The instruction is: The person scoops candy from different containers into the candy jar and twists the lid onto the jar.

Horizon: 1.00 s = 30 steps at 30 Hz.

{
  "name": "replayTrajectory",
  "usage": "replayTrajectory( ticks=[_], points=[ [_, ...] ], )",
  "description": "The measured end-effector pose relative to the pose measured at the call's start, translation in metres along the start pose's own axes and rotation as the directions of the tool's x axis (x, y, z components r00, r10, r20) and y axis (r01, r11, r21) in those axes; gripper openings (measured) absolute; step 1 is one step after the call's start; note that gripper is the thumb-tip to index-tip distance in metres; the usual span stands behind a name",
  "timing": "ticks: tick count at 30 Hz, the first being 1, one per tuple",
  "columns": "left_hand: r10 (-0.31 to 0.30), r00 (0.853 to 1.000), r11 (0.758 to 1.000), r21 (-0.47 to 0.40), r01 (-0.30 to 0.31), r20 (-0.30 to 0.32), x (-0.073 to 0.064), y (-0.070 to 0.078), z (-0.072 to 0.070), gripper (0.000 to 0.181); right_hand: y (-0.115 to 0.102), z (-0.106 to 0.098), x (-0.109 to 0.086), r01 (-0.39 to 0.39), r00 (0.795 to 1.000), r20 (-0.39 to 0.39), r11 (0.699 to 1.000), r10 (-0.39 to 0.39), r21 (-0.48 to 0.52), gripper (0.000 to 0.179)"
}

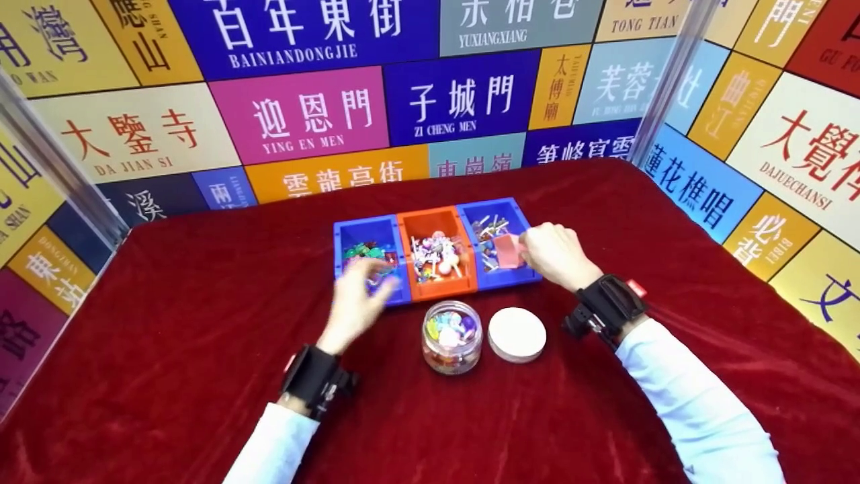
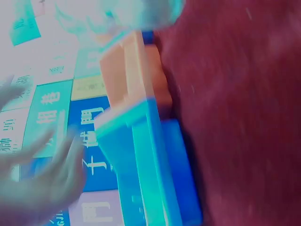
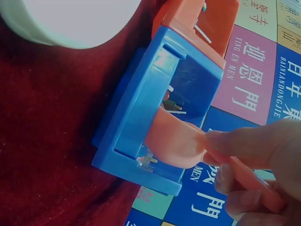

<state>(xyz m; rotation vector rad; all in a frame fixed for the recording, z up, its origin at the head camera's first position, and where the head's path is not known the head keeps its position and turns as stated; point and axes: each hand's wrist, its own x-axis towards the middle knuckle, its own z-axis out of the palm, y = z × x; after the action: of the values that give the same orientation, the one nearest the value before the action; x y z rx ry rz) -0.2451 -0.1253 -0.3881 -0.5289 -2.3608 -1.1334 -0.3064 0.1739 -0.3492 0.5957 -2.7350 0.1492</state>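
Note:
My right hand (image 1: 561, 255) grips the handle of a pink scoop (image 3: 174, 141), its blade dipped into the right blue bin (image 3: 127, 113). Small plug-like pieces (image 1: 490, 228) with pale sticks or prongs lie in that bin around the blade. Over the front of the left blue bin (image 1: 338, 235) is my left hand (image 1: 353, 299), fingers apart and nothing held; motion blurs it in the left wrist view. Green and red pieces (image 1: 366, 250) fill part of that bin. Between the two, an orange bin (image 1: 437, 289) holds lollipops (image 1: 440, 255).
In front of the bins stands an uncapped clear jar (image 1: 451, 363) with colourful wrapped pieces inside. Its white lid (image 1: 517, 333) lies to the right, on the dark red cloth (image 1: 201, 323). A wall of coloured sign panels (image 1: 302, 114) rises behind the table.

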Motion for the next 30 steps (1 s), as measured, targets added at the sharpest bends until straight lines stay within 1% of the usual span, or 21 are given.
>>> replayTrajectory(
  ticks=[1,2,3,4,5,6,8,9,12,16,18,20,25,28,30],
  points=[
    [-0.03,0.995,0.998,0.047,0.035,-0.091,0.001,-0.003,-0.001,0.027,-0.001,0.0,0.001,-0.001,1.0,-0.001,1.0,0.001,-0.003,0.009],
    [-0.07,0.985,0.992,0.09,0.085,-0.156,0.001,-0.006,-0.002,0.027,-0.001,0.001,0.001,-0.001,1.0,-0.002,1.0,0.001,-0.007,0.01],
    [-0.118,0.973,0.983,0.118,0.142,-0.196,0.001,-0.008,-0.003,0.03,-0.002,0.001,0.002,0.002,1.0,-0.005,1.0,-0.002,-0.011,0.012],
    [-0.171,0.962,0.97,0.134,0.202,-0.211,0.001,-0.011,-0.004,0.035,-0.003,0.001,0.002,0.005,1.0,-0.008,1.0,-0.005,-0.014,0.015],
    [-0.225,0.952,0.957,0.139,0.256,-0.206,0.0,-0.013,-0.005,0.039,-0.003,0.0,0.003,0.008,1.0,-0.007,1.0,-0.009,-0.015,0.017],
    [-0.268,0.945,0.944,0.146,0.297,-0.189,0.0,-0.015,-0.005,0.043,-0.004,0.0,0.004,0.013,1.0,-0.006,1.0,-0.013,-0.015,0.019],
    [-0.333,0.934,0.922,0.164,0.351,-0.13,0.0,-0.019,-0.007,0.047,-0.005,-0.001,0.005,0.013,1.0,0.006,1.0,-0.013,-0.008,0.022],
    [-0.352,0.93,0.915,0.17,0.366,-0.106,0.0,-0.021,-0.007,0.048,-0.005,-0.002,0.006,0.011,1.0,0.018,1.0,-0.011,0.0,0.022],
    [-0.377,0.924,0.905,0.188,0.381,-0.059,0.0,-0.024,-0.008,0.048,-0.006,-0.004,0.01,-0.011,0.998,0.068,0.999,0.008,0.042,0.021],
    [-0.402,0.915,0.894,0.203,0.399,-0.028,0.001,-0.024,-0.01,0.049,-0.006,-0.005,0.015,-0.056,0.991,0.125,0.993,0.043,0.105,0.02],
    [-0.411,0.912,0.89,0.21,0.405,-0.015,0.001,-0.024,-0.01,0.051,-0.005,-0.004,0.016,-0.074,0.99,0.131,0.988,0.056,0.133,0.021],
    [-0.42,0.908,0.885,0.216,0.411,-0.009,0.001,-0.024,-0.01,0.052,-0.005,-0.002,0.017,-0.107,0.987,0.137,0.982,0.085,0.159,0.022],
    [-0.448,0.894,0.873,0.219,0.435,0.008,0.001,-0.023,-0.01,0.055,-0.001,0.002,0.014,-0.178,0.977,0.158,0.953,0.142,0.243,0.022],
    [-0.45,0.893,0.873,0.219,0.437,0.011,0.001,-0.022,-0.01,0.056,0.003,0.006,0.011,-0.158,0.982,0.144,0.947,0.121,0.28,0.019],
    [-0.439,0.898,0.876,0.226,0.426,0.01,0.001,-0.022,-0.008,0.056,0.006,0.01,0.008,-0.14,0.986,0.133,0.944,0.105,0.298,0.019]
  ],
)
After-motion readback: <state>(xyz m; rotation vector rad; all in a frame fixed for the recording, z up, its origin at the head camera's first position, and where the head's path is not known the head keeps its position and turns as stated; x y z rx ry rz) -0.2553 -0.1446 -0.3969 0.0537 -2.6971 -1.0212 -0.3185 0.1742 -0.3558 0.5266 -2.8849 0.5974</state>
